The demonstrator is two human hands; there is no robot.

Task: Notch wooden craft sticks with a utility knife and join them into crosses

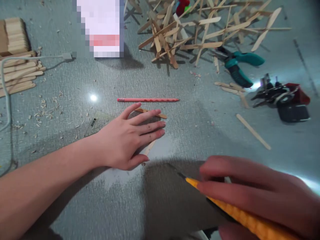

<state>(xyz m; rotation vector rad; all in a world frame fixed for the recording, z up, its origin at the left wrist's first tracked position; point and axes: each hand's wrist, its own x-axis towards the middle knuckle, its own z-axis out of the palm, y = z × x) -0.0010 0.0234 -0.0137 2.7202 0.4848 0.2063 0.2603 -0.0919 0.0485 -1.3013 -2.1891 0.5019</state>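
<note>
My left hand (127, 136) lies flat on the grey surface, fingers stretched out and together, pressing down on wooden craft sticks (150, 112) whose ends poke out above and below the palm. A red pencil (147, 99) lies just beyond the fingertips. My right hand (260, 196) is close to the camera at the lower right, its fingers wrapped round a yellow-handled utility knife (240, 215) whose dark tip points up and left toward the left hand.
A structure of glued craft sticks (200, 30) stands at the back. Teal-handled pliers (240, 65), a dark and red tool (287, 98), a loose stick (252, 131), stacked sticks (17, 66) at left, a white cable (7, 86), wood shavings (46, 110).
</note>
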